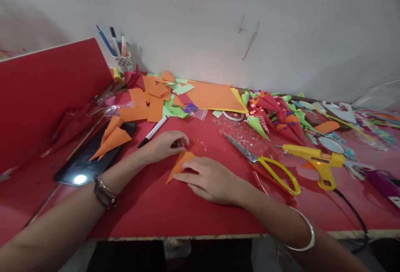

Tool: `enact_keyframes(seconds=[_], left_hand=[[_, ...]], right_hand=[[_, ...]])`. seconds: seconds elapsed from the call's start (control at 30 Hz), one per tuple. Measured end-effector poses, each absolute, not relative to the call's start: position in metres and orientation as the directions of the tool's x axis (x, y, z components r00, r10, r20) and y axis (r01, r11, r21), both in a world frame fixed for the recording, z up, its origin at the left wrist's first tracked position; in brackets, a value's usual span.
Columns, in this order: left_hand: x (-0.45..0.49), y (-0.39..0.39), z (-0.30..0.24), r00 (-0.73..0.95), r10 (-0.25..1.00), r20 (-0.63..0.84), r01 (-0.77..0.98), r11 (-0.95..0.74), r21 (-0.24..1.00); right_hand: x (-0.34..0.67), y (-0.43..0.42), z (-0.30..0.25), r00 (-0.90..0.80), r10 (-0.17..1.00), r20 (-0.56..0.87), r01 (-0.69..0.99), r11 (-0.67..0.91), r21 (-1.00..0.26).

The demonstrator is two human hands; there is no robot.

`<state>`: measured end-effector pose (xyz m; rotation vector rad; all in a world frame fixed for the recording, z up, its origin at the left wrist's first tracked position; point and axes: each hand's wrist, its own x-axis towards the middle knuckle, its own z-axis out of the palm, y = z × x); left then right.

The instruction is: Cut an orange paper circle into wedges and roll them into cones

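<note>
A small orange paper cone lies on the red tabletop in front of me, its point toward the front edge. My left hand is closed, its curled fingertips at the cone's wide upper end. My right hand holds the cone from the right, with fingers laid over its side; the thumb is mostly hidden. Left of my hands, folded orange paper cones rest on a dark phone with its light on. A capped white marker lies just beyond my left hand.
Scissors and a yellow glue gun with its cord lie at the right. Behind are orange sheets, paper scraps and a heap of decorated cones. A pen cup stands by the wall; a red panel rises at left.
</note>
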<state>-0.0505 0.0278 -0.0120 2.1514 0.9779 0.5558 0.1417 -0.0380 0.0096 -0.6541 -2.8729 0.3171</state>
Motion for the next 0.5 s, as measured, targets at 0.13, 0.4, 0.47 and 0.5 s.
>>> enact_keyframes(seconds=[0.13, 0.4, 0.47, 0.5], left_hand=[[-0.051, 0.028, -0.012, 0.618, 0.781, 0.092, 0.477, -0.466, 0.746], [-0.05, 0.027, -0.01, 0.618, 0.782, 0.077, 0.475, -0.45, 0.757], [-0.05, 0.026, -0.009, 0.608, 0.791, 0.067, 0.49, -0.44, 0.753], [-0.05, 0.026, -0.009, 0.605, 0.794, 0.064, 0.495, -0.438, 0.75]], right_hand=[[0.14, -0.037, 0.006, -0.86, 0.493, 0.133, 0.469, 0.865, -0.176], [0.142, -0.034, -0.001, -0.778, 0.611, 0.15, 0.605, 0.792, -0.085], [0.141, -0.033, -0.001, -0.758, 0.637, 0.138, 0.635, 0.77, -0.067], [0.14, -0.033, -0.001, -0.746, 0.652, 0.138, 0.65, 0.757, -0.063]])
